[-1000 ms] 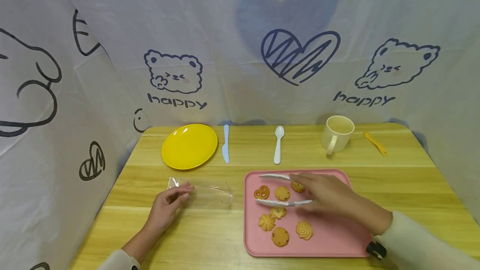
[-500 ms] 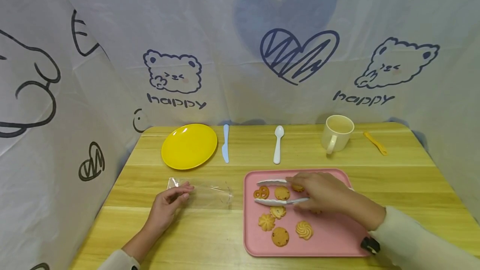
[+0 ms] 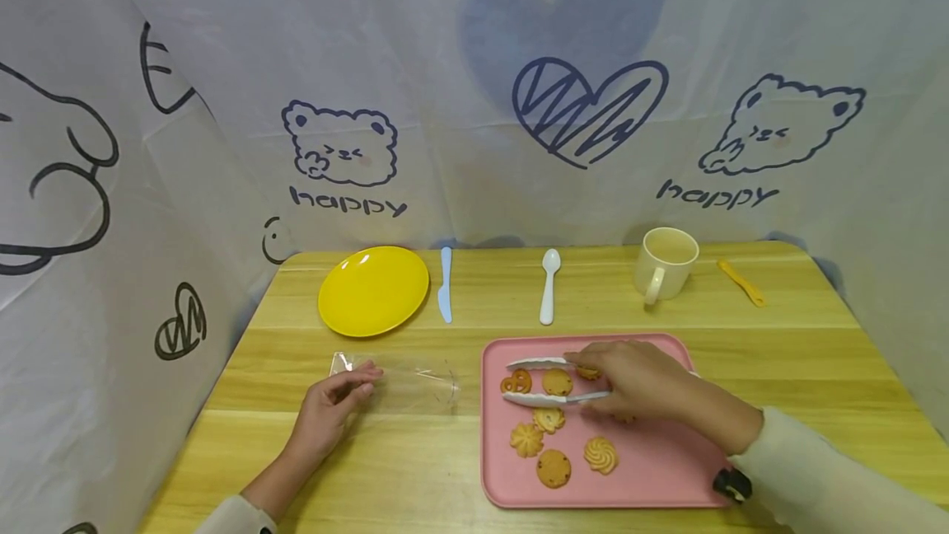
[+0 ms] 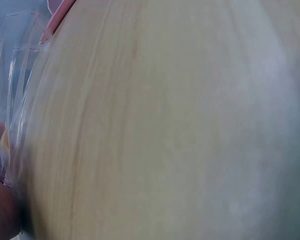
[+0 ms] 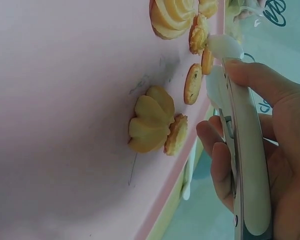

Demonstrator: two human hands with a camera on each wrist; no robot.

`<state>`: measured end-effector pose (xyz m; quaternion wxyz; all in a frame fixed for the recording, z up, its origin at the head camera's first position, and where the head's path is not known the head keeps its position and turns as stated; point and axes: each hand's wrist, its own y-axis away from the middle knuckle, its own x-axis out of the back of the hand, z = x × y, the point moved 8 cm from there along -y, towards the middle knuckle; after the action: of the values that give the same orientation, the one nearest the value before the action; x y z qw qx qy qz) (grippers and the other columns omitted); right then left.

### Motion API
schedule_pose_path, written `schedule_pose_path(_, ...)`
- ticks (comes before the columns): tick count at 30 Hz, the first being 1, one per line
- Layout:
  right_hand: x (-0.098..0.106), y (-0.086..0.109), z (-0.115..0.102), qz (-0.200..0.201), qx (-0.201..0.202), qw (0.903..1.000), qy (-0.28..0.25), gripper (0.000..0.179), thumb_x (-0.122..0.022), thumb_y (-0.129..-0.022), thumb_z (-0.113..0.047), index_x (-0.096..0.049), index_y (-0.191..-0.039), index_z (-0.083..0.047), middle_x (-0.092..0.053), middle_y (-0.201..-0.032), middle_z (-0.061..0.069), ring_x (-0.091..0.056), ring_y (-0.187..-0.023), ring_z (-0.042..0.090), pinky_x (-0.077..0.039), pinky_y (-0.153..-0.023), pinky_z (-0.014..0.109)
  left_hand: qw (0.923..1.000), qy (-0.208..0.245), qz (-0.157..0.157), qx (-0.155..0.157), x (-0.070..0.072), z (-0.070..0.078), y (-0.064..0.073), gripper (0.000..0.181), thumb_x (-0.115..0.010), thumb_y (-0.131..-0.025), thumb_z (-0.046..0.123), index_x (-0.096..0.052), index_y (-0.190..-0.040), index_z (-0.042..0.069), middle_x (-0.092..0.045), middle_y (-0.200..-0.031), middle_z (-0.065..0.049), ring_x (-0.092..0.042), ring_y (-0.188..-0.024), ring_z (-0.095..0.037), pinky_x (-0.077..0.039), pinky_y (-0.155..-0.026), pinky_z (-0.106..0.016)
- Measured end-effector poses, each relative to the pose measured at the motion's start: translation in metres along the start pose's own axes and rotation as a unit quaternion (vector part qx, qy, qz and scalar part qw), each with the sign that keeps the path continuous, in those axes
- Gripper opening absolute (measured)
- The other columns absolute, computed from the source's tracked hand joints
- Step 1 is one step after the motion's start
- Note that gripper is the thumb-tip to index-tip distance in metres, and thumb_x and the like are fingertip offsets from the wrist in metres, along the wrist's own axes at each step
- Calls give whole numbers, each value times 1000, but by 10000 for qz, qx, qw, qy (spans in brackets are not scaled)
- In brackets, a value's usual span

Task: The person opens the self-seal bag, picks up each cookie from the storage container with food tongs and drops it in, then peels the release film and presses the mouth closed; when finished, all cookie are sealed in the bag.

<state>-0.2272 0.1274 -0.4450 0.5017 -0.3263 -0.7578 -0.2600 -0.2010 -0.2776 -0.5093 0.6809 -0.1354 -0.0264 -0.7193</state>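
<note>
My right hand [image 3: 641, 377] grips a pair of tongs [image 3: 534, 400] with white, scalloped tips. Over the pink tray [image 3: 667, 464], their spread arms lie on either side of a pretzel-shaped cookie [image 3: 525, 377] and a round cookie [image 3: 557, 382]. The right wrist view shows the thumb on one tong arm and curled fingers at the other. At the left, my left hand [image 3: 326, 410] pinches the end of a clear plastic bag [image 3: 418, 386] lying flat on the table. Part of that bag [image 4: 15, 75] also shows in the left wrist view. Another cookie is partly hidden under my right hand.
Several more cookies lie on the tray, among them a swirled cookie [image 3: 601, 455] and a round one [image 3: 553, 469]. Along the table's back stand a yellow plate [image 3: 374, 291], a blue knife [image 3: 445, 287], a white spoon [image 3: 549, 287], a cream mug [image 3: 667, 262] and an orange utensil [image 3: 741, 283].
My right hand has shifted slightly left, and the far tong arm has come nearer the other, narrowing the gap around the cookies. The left hand and bag stay where they were.
</note>
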Motion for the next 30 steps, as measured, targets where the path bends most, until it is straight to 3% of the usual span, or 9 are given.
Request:
schedule_pose_path(4, 1, 0, -1, 31, 62, 10000, -37, 64, -85, -86, -35, -64, -140, -10, -71, -119, 1, -60, -87, 8, -55, -74, 31, 10000, -30, 21, 22, 0, 0, 0, 22, -66, -100, 4, -71, -117, -9, -71, -123, -22, -55, -133, -2, -44, -109, -13)
schedule_pose_path(11, 5, -4, -5, 230, 319, 9992, -109, 53, -83, -88, -37, -69, -132, -12, -64, -91, -6, -52, -75, 5, -46, -63, 23, 10000, -32, 0, 37, 0, 0, 0, 22, -66, -100, 5, -72, -117, -8, -72, -123, -20, -54, -133, 0, -44, -108, -12)
schedule_pose_path(16, 7, -10, -14, 272, 409, 9988, -74, 57, -82, -89, -41, -67, -137, -15, -72, -116, -2, -60, -89, 10, -57, -79, 33, 10000, 15, 6, 17, 0, -1, 0, 22, -66, -100, 4, -71, -116, -10, -73, -122, -19, -55, -133, -1, -45, -108, -13)
schedule_pose_path(18, 7, -14, -19, 267, 415, 9988, -49, 61, -82, -89, -42, -64, -142, -16, -70, -131, 1, -65, -103, 14, -59, -92, 41, 10000, 18, 9, -4, 0, -1, 0, 22, -66, -99, 3, -71, -116, -11, -73, -122, -19, -55, -133, -2, -45, -109, -14)
schedule_pose_path(21, 6, -21, -26, 215, 434, 9988, -47, 65, -82, -88, -43, -61, -145, -18, -66, -140, 3, -65, -121, 22, -57, -101, 48, 10000, -5, 14, -16, 0, 0, 0, 21, -67, -99, 3, -71, -115, -10, -73, -122, -19, -55, -133, -2, -44, -109, -13)
schedule_pose_path(24, 4, -28, -34, 190, 541, 9984, -4, 66, -82, -88, -43, -62, -145, -18, -65, -141, 3, -64, -125, 23, -56, -102, 48, 10000, -12, 23, -11, 0, 0, 0, 21, -67, -99, 3, -71, -115, -10, -73, -122, -19, -55, -133, -2, -44, -109, -13)
schedule_pose_path(30, -4, -45, -50, 189, 819, 9963, 188, 61, -81, -89, -42, -64, -142, -18, -69, -135, 0, -69, -105, 16, -61, -87, 40, 10000, 86, 21, -5, -1, -1, 0, 21, -67, -99, 2, -70, -114, -12, -75, -120, -13, -56, -131, 1, -46, -107, -14)
